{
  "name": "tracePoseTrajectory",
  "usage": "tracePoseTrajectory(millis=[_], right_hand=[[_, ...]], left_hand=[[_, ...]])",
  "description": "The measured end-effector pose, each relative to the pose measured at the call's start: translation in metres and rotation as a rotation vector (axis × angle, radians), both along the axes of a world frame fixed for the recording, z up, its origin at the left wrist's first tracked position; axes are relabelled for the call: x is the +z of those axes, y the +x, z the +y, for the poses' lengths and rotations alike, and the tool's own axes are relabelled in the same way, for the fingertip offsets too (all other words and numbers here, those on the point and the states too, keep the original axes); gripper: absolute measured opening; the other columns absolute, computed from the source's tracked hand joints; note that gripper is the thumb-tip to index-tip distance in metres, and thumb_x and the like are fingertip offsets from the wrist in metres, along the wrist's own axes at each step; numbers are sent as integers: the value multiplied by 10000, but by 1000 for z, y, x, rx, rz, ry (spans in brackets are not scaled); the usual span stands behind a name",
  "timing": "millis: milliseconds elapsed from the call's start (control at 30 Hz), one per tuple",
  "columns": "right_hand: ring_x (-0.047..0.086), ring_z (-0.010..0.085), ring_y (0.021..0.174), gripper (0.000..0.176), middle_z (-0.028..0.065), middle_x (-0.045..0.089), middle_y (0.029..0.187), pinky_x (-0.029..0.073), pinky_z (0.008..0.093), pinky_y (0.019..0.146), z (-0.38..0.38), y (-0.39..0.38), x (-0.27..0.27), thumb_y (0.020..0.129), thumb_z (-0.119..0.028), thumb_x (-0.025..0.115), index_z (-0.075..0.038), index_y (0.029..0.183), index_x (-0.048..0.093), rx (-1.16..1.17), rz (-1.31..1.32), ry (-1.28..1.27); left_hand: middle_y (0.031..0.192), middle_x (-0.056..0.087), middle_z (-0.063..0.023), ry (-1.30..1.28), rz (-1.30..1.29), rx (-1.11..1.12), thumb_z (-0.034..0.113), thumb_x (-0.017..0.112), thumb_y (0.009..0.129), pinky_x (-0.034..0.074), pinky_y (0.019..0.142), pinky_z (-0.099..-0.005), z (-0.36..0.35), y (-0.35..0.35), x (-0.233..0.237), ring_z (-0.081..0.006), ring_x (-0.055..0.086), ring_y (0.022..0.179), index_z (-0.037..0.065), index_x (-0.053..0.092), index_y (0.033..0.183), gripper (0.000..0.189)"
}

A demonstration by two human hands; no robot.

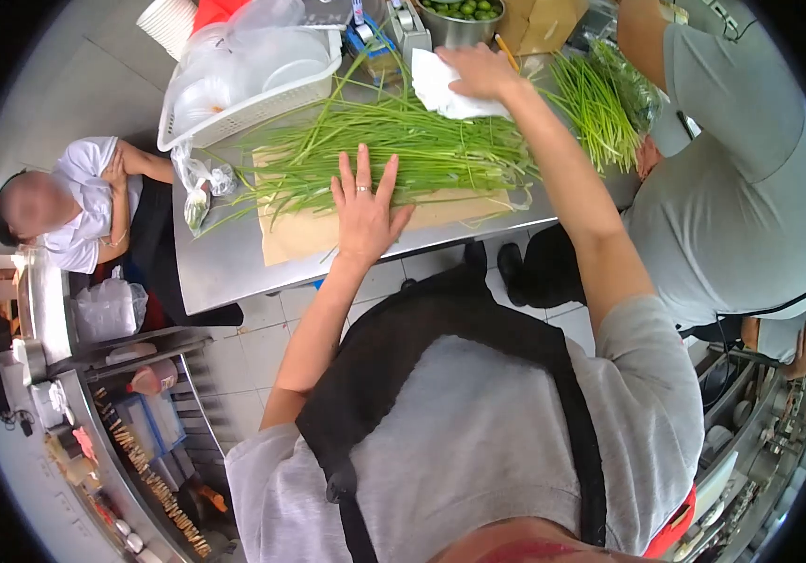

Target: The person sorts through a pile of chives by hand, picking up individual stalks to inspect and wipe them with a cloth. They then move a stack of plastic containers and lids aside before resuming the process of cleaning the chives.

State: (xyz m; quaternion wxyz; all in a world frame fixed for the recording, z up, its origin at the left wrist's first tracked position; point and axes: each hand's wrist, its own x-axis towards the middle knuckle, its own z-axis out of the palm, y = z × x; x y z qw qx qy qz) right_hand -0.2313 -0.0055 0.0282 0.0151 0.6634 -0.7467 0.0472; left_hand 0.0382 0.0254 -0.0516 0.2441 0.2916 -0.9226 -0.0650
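A long, loose heap of green garlic chives [403,155] lies across brown paper [299,239] on the steel table. My left hand [365,211] rests on the near side of the heap, fingers spread and a ring on one of them; it grips nothing. At the far side, my right hand [480,73] has hold of a white paper towel [440,89] that touches the chives. Part of the towel is hidden beneath that hand.
A white basket [257,103] of plastic containers stands at the back left. Beside it is a knotted plastic bag [201,188]. More greens [595,108] and a metal pot of green limes [462,23] sit at the back right. People stand left and right of the table [224,272].
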Motion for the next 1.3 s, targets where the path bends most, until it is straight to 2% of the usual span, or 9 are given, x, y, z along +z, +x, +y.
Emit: tracePoseTrajectory(millis=[67, 167, 267, 433, 533, 667, 967, 1133, 1300], right_hand=[[489, 326, 1023, 533, 135, 510, 1128, 400, 440, 838, -2, 0, -9, 689, -259, 573, -155, 1194, 437, -7, 10, 12], [465, 349, 1030, 694, 227, 482, 1092, 414, 392, 838, 10, 28, -26, 601, -267, 673, -148, 1229, 404, 371, -399, 58], [451, 364, 1042, 698, 246, 460, 1117, 417, 393, 834, 10, 35, -42, 599, -240, 664, -145, 1236, 394, 336, -211, 87], [526, 288, 975, 592, 161, 543, 1071, 424, 399, 825, -20, 9, -8, 619, -169, 624, -149, 1189, 463, 199, -475, 183], [552, 247, 947, 497, 99, 578, 1035, 432, 391, 820, -39, -10, -38, 666, -180, 628, -199, 1148, 508, 300, -321, -49], [542, 250, 970, 432, 87, 579, 1021, 433, 399, 822, -43, -21, -55, 715, -294, 646, -271, 1126, 516, 62, 4, -32], [581, 261, 839, 264, 92, 611, 886, 447, 354, 708, -12, -16, 0, 701, -137, 639, -109, 959, 589, 132, -121, -161], [591, 234, 779, 134, 110, 617, 820, 452, 321, 663, 12, -6, 1, 703, -64, 612, -38, 834, 607, 291, -363, 75], [597, 247, 739, 157, 113, 619, 775, 455, 335, 668, 19, -21, -12, 703, -17, 543, -67, 830, 621, 195, -185, -176]], left_hand=[[1378, 133, -206, 5, 14, -7, 299, 663, 665, 207, 934, -576, 2, 0, -3, -448, 128, 1239, 160, 331, 1293, 724], [1369, 154, -204, -17, 7, 0, 306, 662, 661, 224, 916, -588, -2, 2, -2, -448, 136, 1235, 160, 352, 1275, 703], [1358, 189, -199, 13, 26, -10, 300, 657, 665, 223, 919, -585, -4, 1, -3, -443, 151, 1231, 121, 426, 1217, 624], [1361, 203, -182, 31, 6, -25, 291, 643, 690, 211, 927, -576, -3, 1, -6, -436, 154, 1236, 101, 505, 1130, 499], [1349, 240, -161, 15, -9, -6, 312, 642, 694, 205, 925, -582, -3, 0, -5, -403, 183, 1236, 104, 496, 1140, 514], [1335, 272, -133, -33, -106, -4, 360, 651, 677, 200, 919, -594, -9, -2, -8, -364, 222, 1227, 116, 468, 1173, 582], [1307, 329, -126, 5, -178, -59, 411, 675, 631, 190, 916, -611, -32, 3, 1, -345, 252, 1222, 135, 435, 1205, 680], [1300, 344, -119, -99, -192, -39, 330, 668, 659, 194, 923, -609, -49, -2, 8, -334, 268, 1219, 146, 486, 1159, 563], [1304, 342, -110, -86, -238, 49, 252, 665, 671, 196, 931, -603, -69, 1, 14, -319, 275, 1218, 186, 513, 1138, 496]])
